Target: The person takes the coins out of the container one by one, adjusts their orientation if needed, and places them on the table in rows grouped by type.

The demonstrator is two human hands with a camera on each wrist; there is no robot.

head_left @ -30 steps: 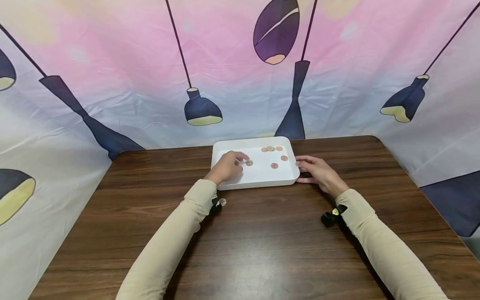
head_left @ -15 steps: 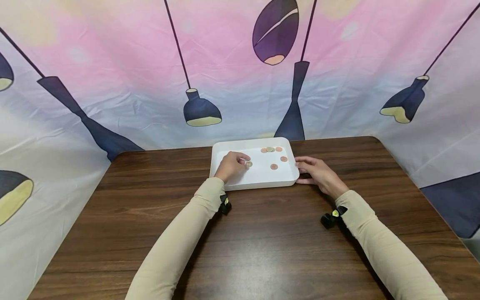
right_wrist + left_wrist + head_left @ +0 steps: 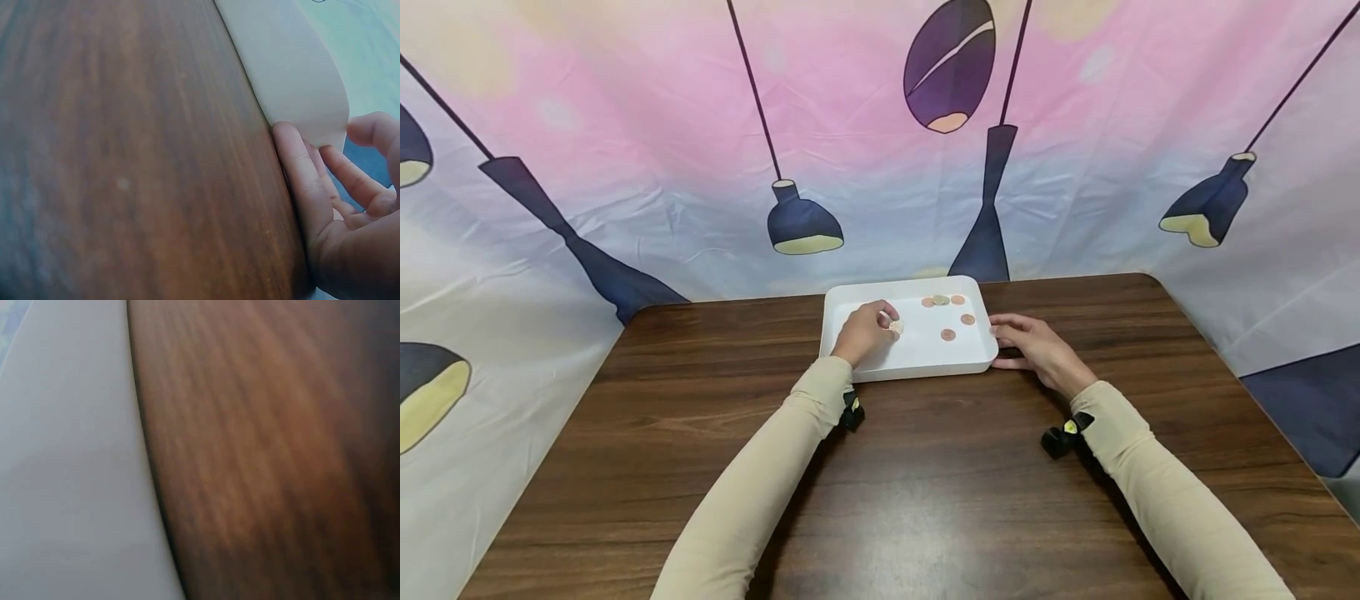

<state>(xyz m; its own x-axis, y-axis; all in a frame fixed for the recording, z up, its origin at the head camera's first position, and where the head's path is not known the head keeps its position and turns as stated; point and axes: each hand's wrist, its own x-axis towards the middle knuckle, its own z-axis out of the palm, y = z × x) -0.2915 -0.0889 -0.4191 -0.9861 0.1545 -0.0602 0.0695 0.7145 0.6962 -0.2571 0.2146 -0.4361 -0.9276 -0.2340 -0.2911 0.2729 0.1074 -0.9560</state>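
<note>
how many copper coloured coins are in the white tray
4 visible, in its right half: rear-left coin, rear-right coin, with a pale coin between; right-edge coin; front coin. The left hand may hide more.

Has for a backdrop a creased cloth behind the far edge of a brown, wood-grained table, fading from pink above to pale blue and whitish below. Bears on it printed dark-blue pendant lamps with yellow undersides, strung from thin dark cords. Rounds off at the tabletop's far corners. Catches a soft, pale glare near the front middle.
</note>
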